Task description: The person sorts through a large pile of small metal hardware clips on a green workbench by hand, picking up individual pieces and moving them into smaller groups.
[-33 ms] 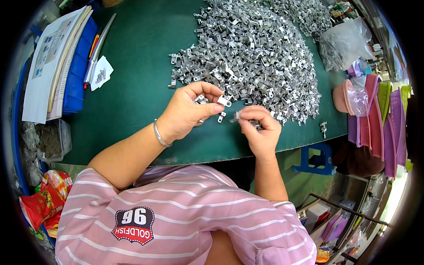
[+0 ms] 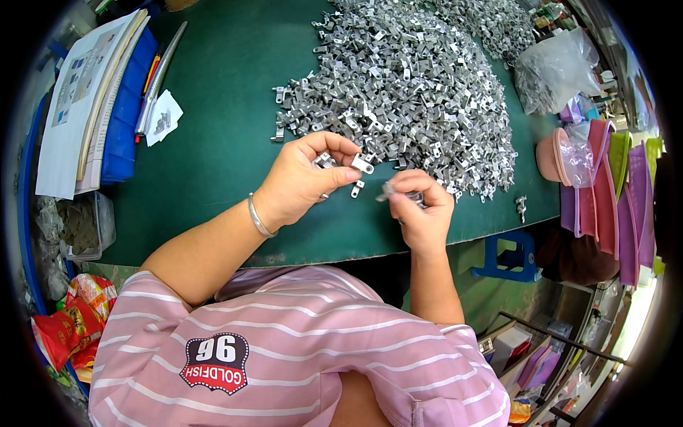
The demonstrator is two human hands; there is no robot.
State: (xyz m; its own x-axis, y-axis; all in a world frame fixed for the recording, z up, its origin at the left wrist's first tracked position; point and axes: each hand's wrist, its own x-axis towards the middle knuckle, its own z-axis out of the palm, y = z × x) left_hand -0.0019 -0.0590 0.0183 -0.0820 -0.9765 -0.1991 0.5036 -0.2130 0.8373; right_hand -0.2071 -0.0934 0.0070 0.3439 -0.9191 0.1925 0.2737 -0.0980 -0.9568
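My left hand pinches a small silver metal bracket with a round hole between thumb and index finger. More brackets are tucked in its curled fingers. To its right, my right hand grips another small metal bracket at the fingertips, slightly blurred, with several more in its palm. The two hands are apart. One loose bracket lies on the green table between them. Just beyond the hands spreads a large pile of the same metal brackets.
The green table carries a blue tray with papers at left and a clear plastic bag at back right. Colourful plastic bins stand at right, near a blue stool. A small bracket cluster lies by the right edge.
My right hand has shifted very slightly, and the bracket at its fingertips has moved a little to the right. My left hand stays in place.
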